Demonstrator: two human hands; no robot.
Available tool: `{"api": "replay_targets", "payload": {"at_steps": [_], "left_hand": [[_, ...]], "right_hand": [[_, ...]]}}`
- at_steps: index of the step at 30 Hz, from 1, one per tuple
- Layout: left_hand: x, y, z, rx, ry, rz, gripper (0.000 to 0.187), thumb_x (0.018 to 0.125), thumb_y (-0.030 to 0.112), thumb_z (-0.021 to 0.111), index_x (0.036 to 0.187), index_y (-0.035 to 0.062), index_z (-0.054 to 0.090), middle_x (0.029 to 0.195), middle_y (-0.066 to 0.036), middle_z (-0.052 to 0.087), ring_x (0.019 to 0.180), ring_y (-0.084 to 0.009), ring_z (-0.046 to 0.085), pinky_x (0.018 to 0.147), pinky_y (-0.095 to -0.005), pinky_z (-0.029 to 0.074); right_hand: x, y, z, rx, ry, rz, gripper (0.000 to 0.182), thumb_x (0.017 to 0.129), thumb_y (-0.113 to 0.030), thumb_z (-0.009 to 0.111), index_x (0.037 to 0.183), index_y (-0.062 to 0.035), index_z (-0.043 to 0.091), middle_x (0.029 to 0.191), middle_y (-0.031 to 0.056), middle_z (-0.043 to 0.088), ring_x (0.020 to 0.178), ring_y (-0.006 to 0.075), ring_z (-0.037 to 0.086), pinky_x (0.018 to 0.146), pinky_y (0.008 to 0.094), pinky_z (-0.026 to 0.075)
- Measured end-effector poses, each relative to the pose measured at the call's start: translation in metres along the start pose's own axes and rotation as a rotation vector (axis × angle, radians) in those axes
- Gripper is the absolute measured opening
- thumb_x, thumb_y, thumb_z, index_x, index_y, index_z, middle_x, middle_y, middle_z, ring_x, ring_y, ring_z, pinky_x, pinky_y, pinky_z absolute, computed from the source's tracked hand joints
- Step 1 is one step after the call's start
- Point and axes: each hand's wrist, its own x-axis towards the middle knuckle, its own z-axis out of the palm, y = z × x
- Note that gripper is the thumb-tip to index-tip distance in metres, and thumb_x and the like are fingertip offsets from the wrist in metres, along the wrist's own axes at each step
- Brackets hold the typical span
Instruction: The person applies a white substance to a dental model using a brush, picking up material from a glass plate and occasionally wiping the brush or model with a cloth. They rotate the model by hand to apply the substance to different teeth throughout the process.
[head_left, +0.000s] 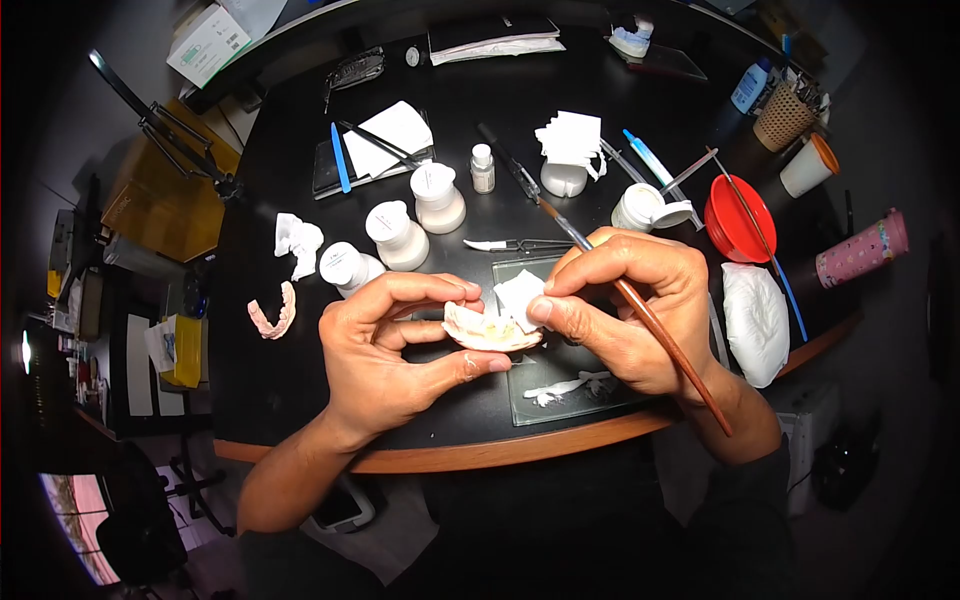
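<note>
Near the middle, my left hand (385,350) grips a cream-coloured dental cast (490,332) between thumb and fingers. My right hand (635,310) pinches a small white tissue (519,298) against the cast's right side. A brush with a reddish-brown wooden handle (655,325) also lies in my right hand, slanting from upper left to lower right. Beneath the hands is a glass slab (530,405) with a white smear of material on it. A pinkish horseshoe-shaped piece (272,312) rests on the table left of my left hand.
Three white-capped jars (397,237) stand behind my left hand, near a small bottle (483,170). Tweezers (520,245) lie behind the slab. At right are an open white jar (637,208), a red bowl (738,220), a white pouch (755,325) and a pink tumbler (862,250).
</note>
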Motion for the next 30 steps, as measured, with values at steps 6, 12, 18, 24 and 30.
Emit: {"api": "replay_targets", "payload": {"at_steps": [6, 12, 18, 24, 30], "left_hand": [[-0.0006, -0.0012, 0.0031, -0.062, 0.057, -0.003, 0.047, 0.068, -0.01, 0.087, 0.108, -0.008, 0.062, 0.112, -0.02, 0.067, 0.105, -0.0235, 0.069, 0.088, -0.0385, 0.064], [-0.0003, -0.0028, 0.0039, -0.077, 0.043, 0.019, 0.046, 0.069, -0.011, 0.087, 0.108, -0.008, 0.062, 0.112, -0.02, 0.066, 0.107, -0.0233, 0.069, 0.089, -0.0386, 0.064], [-0.0004, -0.0029, 0.0042, -0.067, 0.037, 0.024, 0.046, 0.069, -0.012, 0.087, 0.108, -0.0085, 0.061, 0.112, -0.02, 0.066, 0.106, -0.024, 0.069, 0.089, -0.0386, 0.064], [-0.0008, -0.0033, 0.0035, -0.055, 0.045, 0.023, 0.047, 0.068, -0.012, 0.087, 0.107, -0.0083, 0.062, 0.112, -0.02, 0.066, 0.106, -0.024, 0.069, 0.089, -0.0382, 0.064], [-0.0003, -0.0035, 0.0039, -0.047, 0.036, 0.045, 0.047, 0.068, -0.011, 0.087, 0.107, -0.0076, 0.062, 0.112, -0.019, 0.066, 0.105, -0.0234, 0.069, 0.088, -0.0376, 0.064]], "right_hand": [[-0.0018, 0.0015, 0.001, 0.126, 0.024, 0.021, 0.009, 0.08, 0.001, 0.082, 0.086, 0.0005, 0.075, 0.08, 0.0085, 0.072, 0.07, 0.0095, 0.068, 0.06, 0.021, 0.051], [-0.0009, -0.0006, 0.0023, 0.108, -0.007, 0.0, 0.009, 0.08, 0.003, 0.081, 0.085, 0.0014, 0.074, 0.08, 0.009, 0.072, 0.07, 0.01, 0.069, 0.059, 0.0207, 0.051], [0.0005, -0.0019, 0.0024, 0.039, -0.03, -0.049, 0.009, 0.079, 0.005, 0.08, 0.085, 0.0023, 0.074, 0.078, 0.0092, 0.071, 0.069, 0.0101, 0.069, 0.056, 0.0201, 0.05], [0.0008, 0.0009, 0.0023, 0.003, -0.034, -0.07, 0.009, 0.079, 0.005, 0.08, 0.085, 0.002, 0.074, 0.077, 0.0085, 0.07, 0.065, 0.0073, 0.066, 0.054, 0.0191, 0.047], [0.0004, 0.0024, 0.0025, 0.005, -0.04, -0.08, 0.009, 0.079, 0.003, 0.08, 0.085, 0.001, 0.074, 0.077, 0.0074, 0.07, 0.064, 0.0056, 0.063, 0.054, 0.0187, 0.046]]}}
